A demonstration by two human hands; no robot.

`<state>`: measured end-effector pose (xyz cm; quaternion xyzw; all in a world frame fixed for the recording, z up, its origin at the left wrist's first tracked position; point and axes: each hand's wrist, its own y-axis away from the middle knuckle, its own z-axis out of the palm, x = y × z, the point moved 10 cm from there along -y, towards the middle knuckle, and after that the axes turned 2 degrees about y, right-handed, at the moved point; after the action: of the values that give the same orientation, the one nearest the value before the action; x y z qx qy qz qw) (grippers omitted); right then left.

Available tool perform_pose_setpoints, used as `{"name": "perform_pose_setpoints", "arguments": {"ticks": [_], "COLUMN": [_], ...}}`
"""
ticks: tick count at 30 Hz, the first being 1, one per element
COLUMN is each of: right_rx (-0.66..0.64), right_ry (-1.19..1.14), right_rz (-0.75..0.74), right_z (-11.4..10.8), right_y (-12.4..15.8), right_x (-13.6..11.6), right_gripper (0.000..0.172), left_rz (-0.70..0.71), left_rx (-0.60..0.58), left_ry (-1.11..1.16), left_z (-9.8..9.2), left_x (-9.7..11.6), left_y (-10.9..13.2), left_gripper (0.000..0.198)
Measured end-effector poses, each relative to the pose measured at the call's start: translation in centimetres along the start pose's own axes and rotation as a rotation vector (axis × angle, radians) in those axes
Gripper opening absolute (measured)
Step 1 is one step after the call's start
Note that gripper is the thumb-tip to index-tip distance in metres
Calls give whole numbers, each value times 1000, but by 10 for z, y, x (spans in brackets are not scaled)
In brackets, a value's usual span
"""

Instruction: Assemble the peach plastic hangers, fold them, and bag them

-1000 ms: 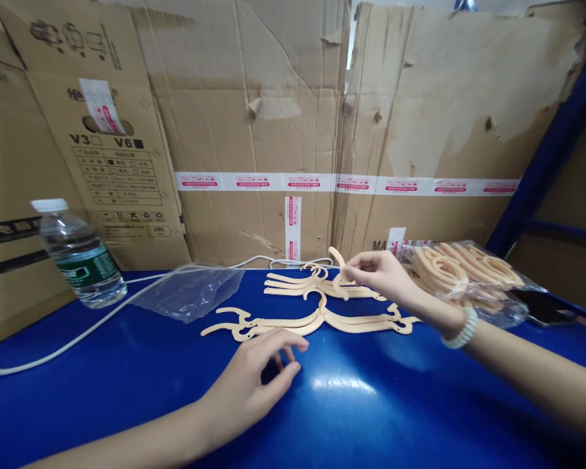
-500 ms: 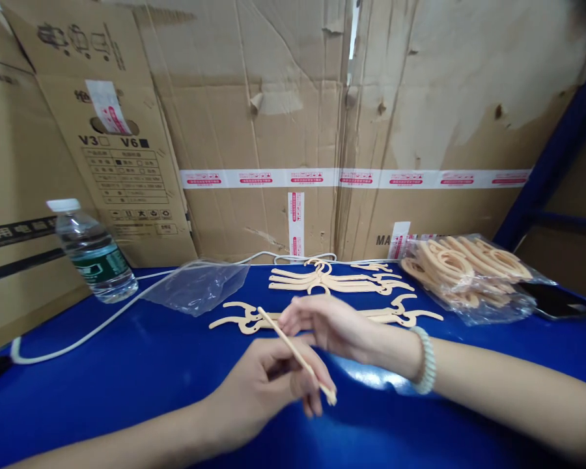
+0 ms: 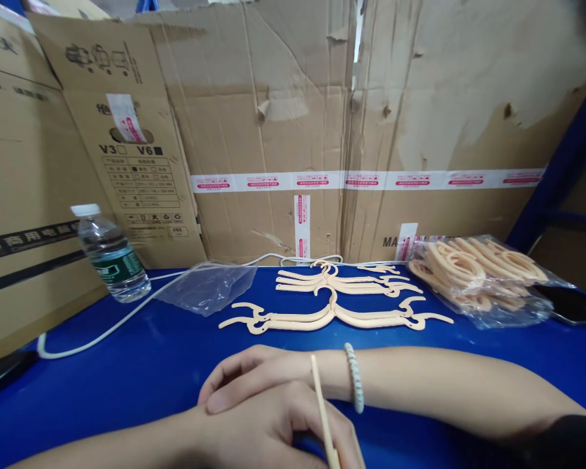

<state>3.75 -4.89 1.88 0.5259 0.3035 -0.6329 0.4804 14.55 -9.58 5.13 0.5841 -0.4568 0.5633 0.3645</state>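
Observation:
My left hand (image 3: 273,433) is at the bottom centre, its fingers closed round a thin beige hanger piece (image 3: 320,397) that stands up edge-on. My right hand (image 3: 247,378) reaches across to the left just behind it, fingers stretched out low over the blue table (image 3: 127,384). Its palm is hidden by my left hand. A white bead bracelet (image 3: 354,378) sits on my right wrist. Farther back lie two flat groups of beige hangers, the near one (image 3: 332,317) and the far one (image 3: 344,283).
A clear bag full of beige hangers (image 3: 478,273) lies at the right, with a dark phone (image 3: 571,305) beside it. An empty plastic bag (image 3: 209,286), a water bottle (image 3: 111,254) and a white cable (image 3: 102,331) are at the left. Cardboard boxes (image 3: 273,130) wall the back.
My right hand came back from the far hangers with a beige piece. The piece is now in my left hand near the table's front, and my right hand has crossed left behind it.

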Motion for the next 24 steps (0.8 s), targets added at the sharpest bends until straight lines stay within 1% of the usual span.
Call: {"name": "perform_pose_setpoints", "arguments": {"ticks": [3,5,7,9,10,11,12,14,15,17,19,22,24], "right_rx": [28,51,83,184,331,518,640,775,825,885,907,900,881], "right_ry": [7,76,193,389,669,1031,1147,1288,1359,1473,1554,1626,1647], "right_rz": [-16,-42,-101,-170,-223,-244,-255,-233,-205,-134,-75,-42,-39], "right_z": [-10,-20,-34,-58,-77,-95,-113,-144,-157,-180,-193,-197,-195], "right_y": [9,18,31,51,66,84,102,132,144,163,172,174,170], "right_x": [1,-4,-18,-41,-59,-78,-90,-101,-102,-95,-84,-73,-73], "right_gripper": [18,22,24,21,23,27,23,14,12,11,9,2,3], "left_rz": [-56,-69,-81,-87,-81,-64,-45,-12,-2,16,35,32,10], "left_rx": [20,36,84,184,242,302,362,473,522,603,651,695,715], "left_ry": [-8,11,68,142,173,194,209,240,264,312,352,404,414], "left_z": [-3,-7,-15,-30,-39,-48,-57,-73,-79,-87,-91,-92,-93], "left_x": [-4,-4,-7,-11,-13,-15,-16,-19,-21,-24,-25,-27,-28], "left_y": [2,5,8,11,12,14,16,19,20,21,21,22,24], "left_gripper": [45,46,45,43,42,42,41,39,38,37,36,33,32]}}
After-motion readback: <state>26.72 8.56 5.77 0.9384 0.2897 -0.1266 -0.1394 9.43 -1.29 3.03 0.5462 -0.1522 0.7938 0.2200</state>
